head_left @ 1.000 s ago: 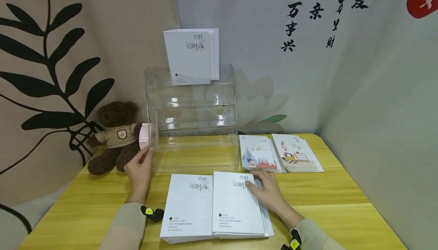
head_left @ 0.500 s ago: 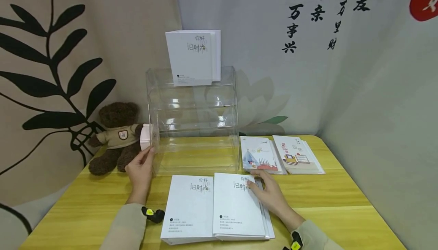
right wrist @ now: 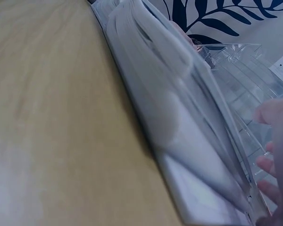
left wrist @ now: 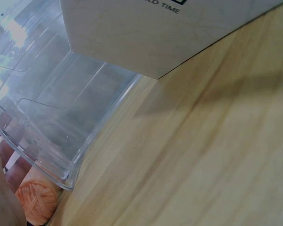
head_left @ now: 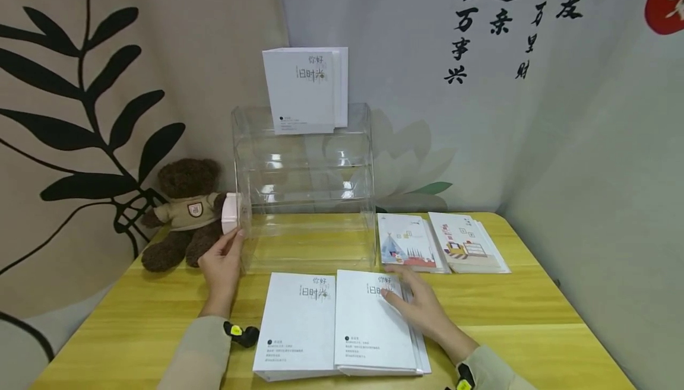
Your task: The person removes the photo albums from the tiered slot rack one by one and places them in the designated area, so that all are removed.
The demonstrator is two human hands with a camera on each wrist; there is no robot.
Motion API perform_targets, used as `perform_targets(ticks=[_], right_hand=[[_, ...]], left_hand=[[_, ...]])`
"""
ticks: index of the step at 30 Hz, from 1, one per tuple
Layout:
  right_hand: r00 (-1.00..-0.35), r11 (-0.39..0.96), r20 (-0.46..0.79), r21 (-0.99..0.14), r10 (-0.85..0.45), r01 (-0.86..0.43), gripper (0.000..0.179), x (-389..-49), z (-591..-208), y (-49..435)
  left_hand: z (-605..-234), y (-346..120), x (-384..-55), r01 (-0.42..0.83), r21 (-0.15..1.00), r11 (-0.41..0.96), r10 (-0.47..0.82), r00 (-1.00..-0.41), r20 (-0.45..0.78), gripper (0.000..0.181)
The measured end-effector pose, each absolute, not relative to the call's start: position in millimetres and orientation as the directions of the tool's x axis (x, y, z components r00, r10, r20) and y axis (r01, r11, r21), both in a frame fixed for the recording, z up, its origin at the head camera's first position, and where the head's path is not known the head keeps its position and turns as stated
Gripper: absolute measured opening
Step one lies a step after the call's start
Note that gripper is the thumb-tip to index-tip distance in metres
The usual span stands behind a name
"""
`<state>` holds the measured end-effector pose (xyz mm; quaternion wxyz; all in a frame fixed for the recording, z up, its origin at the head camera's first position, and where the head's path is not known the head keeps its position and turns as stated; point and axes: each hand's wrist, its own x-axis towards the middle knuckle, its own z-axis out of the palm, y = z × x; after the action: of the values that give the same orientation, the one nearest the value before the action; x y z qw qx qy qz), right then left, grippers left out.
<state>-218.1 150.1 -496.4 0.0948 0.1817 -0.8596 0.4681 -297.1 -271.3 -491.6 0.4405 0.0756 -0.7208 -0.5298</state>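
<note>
At the left side of a clear tiered display rack (head_left: 310, 200), my left hand (head_left: 221, 265) pinches its front edge. The left wrist view has the thumb on that edge (left wrist: 30, 162), with the other fingers behind the clear side. Two white photo albums, a left one (head_left: 299, 336) and a right one (head_left: 371, 336), lie side by side before the rack. My right hand (head_left: 422, 307) is over the upper right corner of the right album, fingers spread and relaxed. In the right wrist view, thin pages (right wrist: 160, 103) fan out at the album's side.
Another white album (head_left: 301, 93) stands on the rack's top tier. Two illustrated booklets, one with a tent (head_left: 406, 241) and one with furniture (head_left: 465, 241), lie to the right. Left of the rack are a brown teddy bear (head_left: 189, 218), a pink object (head_left: 230, 212) and peach yarn (left wrist: 37, 200).
My right thumb has slid slightly down and left over the album cover. The whole head view has shifted a little; the left hand keeps its hold on the rack.
</note>
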Motion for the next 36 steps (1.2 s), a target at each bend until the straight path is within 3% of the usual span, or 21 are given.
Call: perform_targets(ticks=[15, 20, 25, 31, 36], right_hand=[[-0.890, 0.243, 0.414, -0.859, -0.191, -0.451, 0.034, -224, -485, 150], [-0.843, 0.288, 0.498, -0.793, -0.202, -0.537, 0.033, -245, -459, 150], [-0.770, 0.331, 0.580, -0.695, -0.268, -0.638, 0.036, -283, -407, 141], [-0.652, 0.296, 0.632, -0.583, -0.420, -0.756, 0.035, -322, -310, 118], [-0.680, 0.272, 0.606, -0.631, -0.413, -0.727, 0.044, -358, -235, 92]], left_hand=[[-494, -272, -298, 0.344, 0.831, 0.437, -0.570, -0.609, 0.552, 0.020], [-497, -270, -297, 0.339, 0.835, 0.433, -0.570, -0.615, 0.545, 0.021], [-498, -270, -297, 0.345, 0.830, 0.439, -0.568, -0.609, 0.554, 0.022], [-497, -269, -299, 0.355, 0.826, 0.438, -0.561, -0.610, 0.560, 0.021], [-494, -274, -296, 0.374, 0.814, 0.444, -0.564, -0.589, 0.579, 0.020]])
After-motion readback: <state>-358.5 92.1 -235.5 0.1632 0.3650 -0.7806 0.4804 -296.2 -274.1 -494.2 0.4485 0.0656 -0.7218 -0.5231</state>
